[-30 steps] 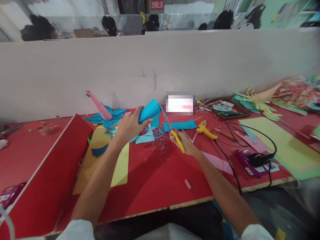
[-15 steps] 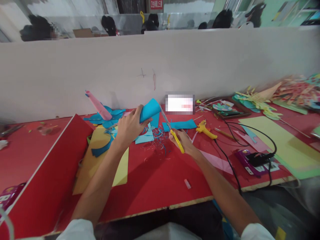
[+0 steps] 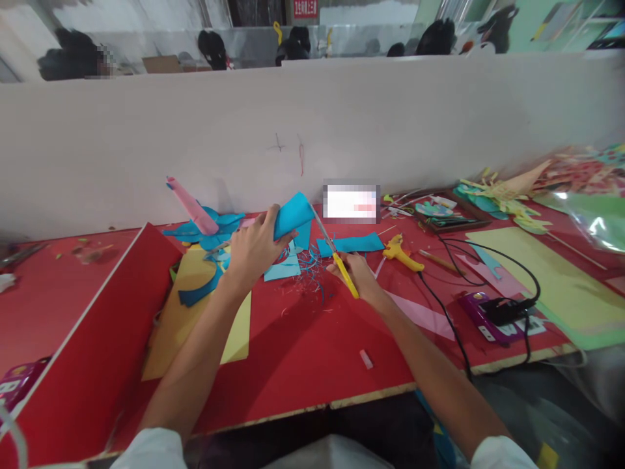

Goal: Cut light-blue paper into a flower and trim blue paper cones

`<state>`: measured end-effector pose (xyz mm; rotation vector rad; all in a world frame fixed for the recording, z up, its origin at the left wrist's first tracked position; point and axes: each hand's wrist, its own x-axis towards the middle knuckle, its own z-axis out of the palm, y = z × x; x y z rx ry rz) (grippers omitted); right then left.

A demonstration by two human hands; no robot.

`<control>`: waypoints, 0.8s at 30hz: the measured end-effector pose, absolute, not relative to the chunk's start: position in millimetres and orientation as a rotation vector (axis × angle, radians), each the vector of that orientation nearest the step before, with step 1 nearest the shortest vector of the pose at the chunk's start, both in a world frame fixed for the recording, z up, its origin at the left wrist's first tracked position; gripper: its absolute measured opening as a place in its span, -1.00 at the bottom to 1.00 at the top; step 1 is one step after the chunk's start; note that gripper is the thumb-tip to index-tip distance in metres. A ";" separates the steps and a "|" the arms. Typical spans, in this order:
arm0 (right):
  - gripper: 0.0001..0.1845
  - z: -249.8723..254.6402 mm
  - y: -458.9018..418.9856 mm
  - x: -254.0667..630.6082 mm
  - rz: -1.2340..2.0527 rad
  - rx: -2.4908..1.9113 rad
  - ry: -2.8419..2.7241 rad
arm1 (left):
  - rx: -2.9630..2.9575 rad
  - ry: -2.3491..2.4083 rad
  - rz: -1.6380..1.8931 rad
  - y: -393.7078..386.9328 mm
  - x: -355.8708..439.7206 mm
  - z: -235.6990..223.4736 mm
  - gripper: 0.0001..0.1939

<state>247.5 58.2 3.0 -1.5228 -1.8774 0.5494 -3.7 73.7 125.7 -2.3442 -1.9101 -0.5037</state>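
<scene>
My left hand (image 3: 256, 241) is closed around a rolled blue sheet (image 3: 294, 215), which looks like craft foam or paper, above the table. In my right hand (image 3: 359, 273) is a pair of scissors (image 3: 345, 273) with yellow handles. Their blades point up and away, with the tips at the right edge of the blue roll. Below lie thin blue trimmings (image 3: 312, 264) and light blue scraps (image 3: 283, 269). A flat blue strip (image 3: 351, 244) rests just behind the scissors.
A yellow glue gun (image 3: 403, 253) lies to the right, its cord near a purple power strip (image 3: 493, 319). Yellow sheets (image 3: 571, 280) cover the right side. A pink cone (image 3: 193, 208) stands at the back left, beside a red divider (image 3: 102, 339). A white partition (image 3: 415, 124) runs behind.
The blue roll and the scissors have barely shifted in my hands. A shiny, transparent item has come into view at the far right edge.
</scene>
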 end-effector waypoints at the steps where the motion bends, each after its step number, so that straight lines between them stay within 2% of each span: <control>1: -0.54 3.6 58.6 247.3 0.547 -1.542 -1.867 | -2.352 -1.908 -0.512 74.0 -3.9 125.4 -0.26; 6: -0.51 4.2 57.2 245.8 0.636 -1.533 -1.821 | -2.455 -1.878 -0.554 77.1 -6.9 124.4 -0.28; 11: -0.63 5.4 52.5 241.5 0.690 -1.379 -1.806 | -2.548 -1.826 -0.647 81.5 -12.5 127.9 -0.43; 17: -0.63 11.8 53.8 239.7 0.741 -1.361 -1.805 | -2.464 -1.928 -0.573 80.8 -15.3 134.2 -0.35; 24: -0.72 13.3 50.7 245.1 0.737 -1.357 -1.857 | -2.431 -1.953 -0.481 78.7 -14.4 137.5 -0.33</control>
